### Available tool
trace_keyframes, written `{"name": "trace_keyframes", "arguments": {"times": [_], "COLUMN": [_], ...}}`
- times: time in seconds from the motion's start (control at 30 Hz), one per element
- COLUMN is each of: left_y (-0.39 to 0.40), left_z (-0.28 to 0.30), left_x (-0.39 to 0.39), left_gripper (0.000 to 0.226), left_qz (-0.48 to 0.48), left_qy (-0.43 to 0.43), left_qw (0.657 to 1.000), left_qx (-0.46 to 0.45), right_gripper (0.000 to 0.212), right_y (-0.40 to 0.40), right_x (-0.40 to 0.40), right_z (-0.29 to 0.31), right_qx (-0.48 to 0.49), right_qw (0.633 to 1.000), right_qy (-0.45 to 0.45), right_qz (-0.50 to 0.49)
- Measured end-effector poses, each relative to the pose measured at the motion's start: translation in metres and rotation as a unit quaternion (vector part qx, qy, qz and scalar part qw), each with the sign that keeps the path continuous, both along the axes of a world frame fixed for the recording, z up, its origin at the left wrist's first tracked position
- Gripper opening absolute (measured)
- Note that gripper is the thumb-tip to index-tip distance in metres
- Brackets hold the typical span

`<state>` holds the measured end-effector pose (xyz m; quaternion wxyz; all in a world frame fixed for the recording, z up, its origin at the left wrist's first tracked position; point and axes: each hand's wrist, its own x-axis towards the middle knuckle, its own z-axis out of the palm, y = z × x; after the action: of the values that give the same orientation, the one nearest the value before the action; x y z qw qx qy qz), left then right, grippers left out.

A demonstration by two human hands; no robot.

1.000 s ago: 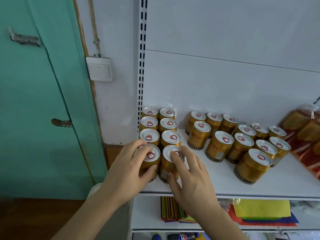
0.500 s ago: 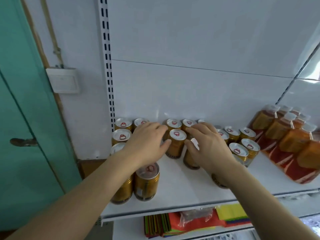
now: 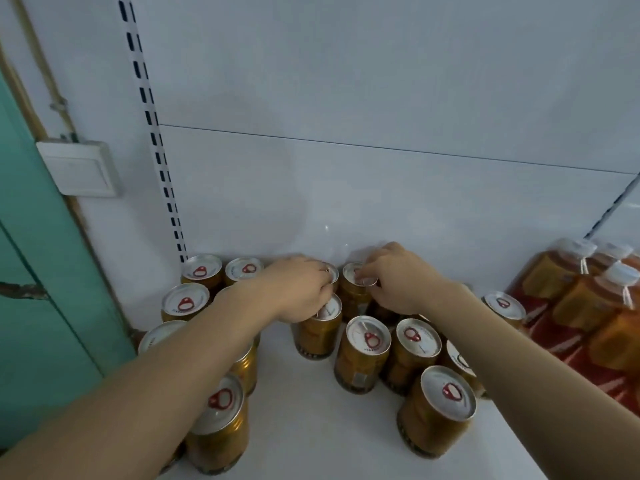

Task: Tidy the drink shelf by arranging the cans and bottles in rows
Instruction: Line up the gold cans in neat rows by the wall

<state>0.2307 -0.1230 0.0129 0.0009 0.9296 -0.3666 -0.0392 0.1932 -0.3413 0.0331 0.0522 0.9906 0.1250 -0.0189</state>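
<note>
While the left hand (image 3: 300, 291) and right hand (image 3: 398, 278) each grip a back can's top (fingers curled), a hasty shove could topple the loose cans (image 3: 367, 355) below the wrists.

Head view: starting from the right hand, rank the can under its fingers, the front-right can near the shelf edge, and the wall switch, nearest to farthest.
1. Can under the fingers: at the back, touching the right hand.
2. Front-right can: forward, near the shelf edge.
3. Wall switch: far left, off the shelf.
</note>
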Motion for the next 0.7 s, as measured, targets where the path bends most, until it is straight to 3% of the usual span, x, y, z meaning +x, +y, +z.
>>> {"name": "trace_keyframes", "arguments": {"times": [0.23,0.33,0.47,0.7], "left_y": [0.027,0.046,0.063,0.068], "left_z": [0.003,0.005,0.004,-0.006], "left_x": [0.013,0.022,0.029,0.026], "left_gripper": [0.044,0.061,0.03,0.023], "left_qz": [0.005,0.022,0.014,-0.018], "left_qy": [-0.02,0.002,-0.009,-0.073], "left_qw": [0.999,1.0,1.0,0.997], "left_qx": [0.032,0.016,0.001,-0.032], "right_gripper": [0.029,0.026,0.022,0.021], "right_y": [-0.001,0.015,0.034,0.035], "right_x": [0.013,0.02,0.025,0.028], "right_z": [-0.003,-0.005,-0.002,-0.003], "right_qx": [0.036,0.046,0.067,0.068], "right_qw": [0.993,0.99,0.989,0.989], "right_qy": [-0.028,-0.038,-0.031,-0.026], "right_qz": [0.105,0.127,0.132,0.126]}}
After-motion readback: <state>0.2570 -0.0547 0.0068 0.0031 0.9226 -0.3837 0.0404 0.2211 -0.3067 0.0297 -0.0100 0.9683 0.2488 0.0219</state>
